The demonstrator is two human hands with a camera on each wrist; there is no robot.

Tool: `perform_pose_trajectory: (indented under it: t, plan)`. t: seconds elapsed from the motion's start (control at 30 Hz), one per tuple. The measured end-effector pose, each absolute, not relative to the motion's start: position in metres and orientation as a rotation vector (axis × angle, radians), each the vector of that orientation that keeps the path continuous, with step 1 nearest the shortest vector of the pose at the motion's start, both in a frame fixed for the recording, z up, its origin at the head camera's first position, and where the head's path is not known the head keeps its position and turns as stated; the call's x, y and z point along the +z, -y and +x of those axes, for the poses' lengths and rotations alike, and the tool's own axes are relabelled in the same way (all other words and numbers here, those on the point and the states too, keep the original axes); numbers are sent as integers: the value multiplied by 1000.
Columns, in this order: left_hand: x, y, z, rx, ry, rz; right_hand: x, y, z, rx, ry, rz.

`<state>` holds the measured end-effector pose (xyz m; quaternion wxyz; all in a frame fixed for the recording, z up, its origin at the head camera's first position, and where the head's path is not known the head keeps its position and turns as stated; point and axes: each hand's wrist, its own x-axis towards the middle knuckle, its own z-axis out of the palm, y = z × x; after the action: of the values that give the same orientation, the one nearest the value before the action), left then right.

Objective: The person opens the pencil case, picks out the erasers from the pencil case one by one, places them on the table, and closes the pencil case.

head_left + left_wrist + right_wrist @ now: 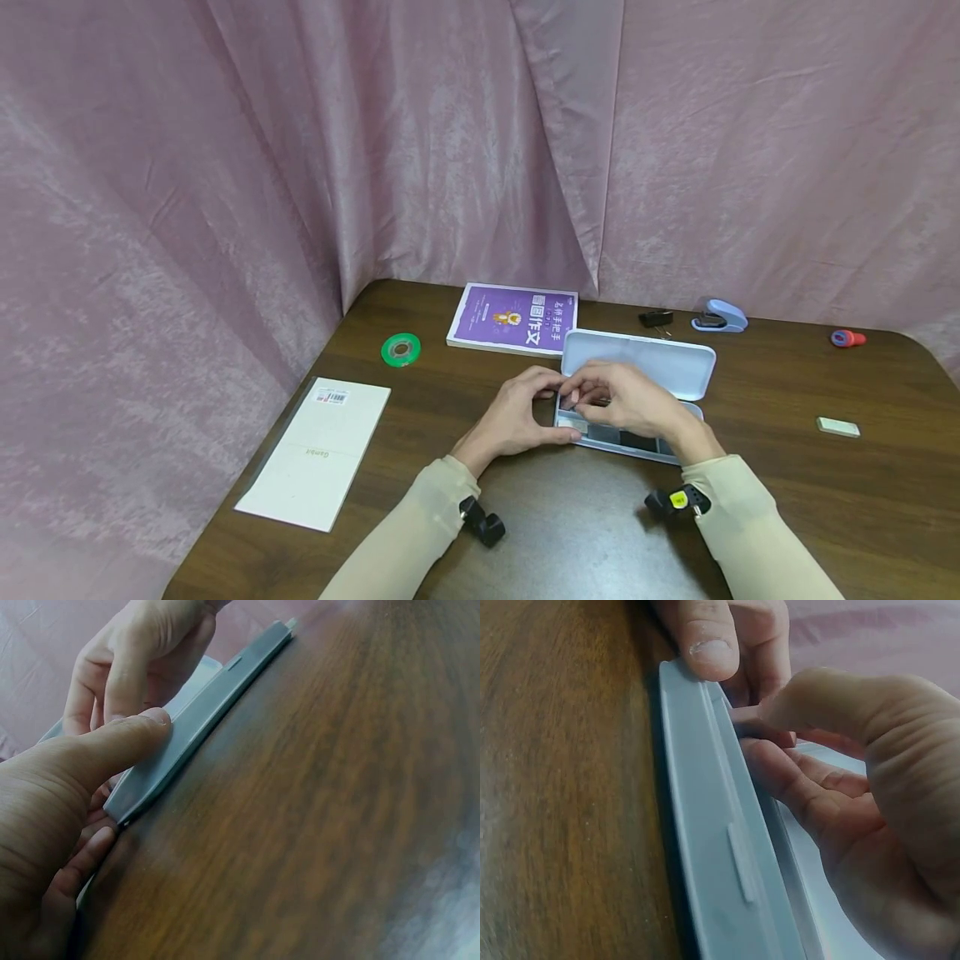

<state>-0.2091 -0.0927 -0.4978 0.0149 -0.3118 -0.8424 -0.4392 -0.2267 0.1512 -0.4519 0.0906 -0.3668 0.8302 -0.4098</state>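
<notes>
An open pale blue pencil case (637, 364) lies on the table, its lid tilted back. My left hand (517, 417) grips the case's left end, the thumb on the front wall and the other fingers round the end. Over the left part of the case is my right hand (626, 402), fingers bent down into it. Between its thumb and fingers it pinches a small pinkish-brown piece (744, 716), mostly hidden, so its kind cannot be told. A whitish block (572, 424) sits in the tray near my left thumb.
Behind the case lie a purple book (498, 321), a black binder clip (656, 317) and a blue stapler (720, 317). Leftward are a green tape roll (387, 351) and a white notebook (318, 467). To the right are a white eraser (837, 427) and a red-and-blue sharpener-like item (847, 338).
</notes>
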Motion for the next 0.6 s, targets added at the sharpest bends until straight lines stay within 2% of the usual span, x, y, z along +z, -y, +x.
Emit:
perform_pose_trajectory:
  t: [0.3, 0.6]
  plan:
    - [-497, 91, -209, -1388, 2615, -972, -451, -152, -224, -1308, -2495, -956]
    - [-497, 92, -208, -1389, 2630, -952, -441, -163, -219, -1436, -2498, -948]
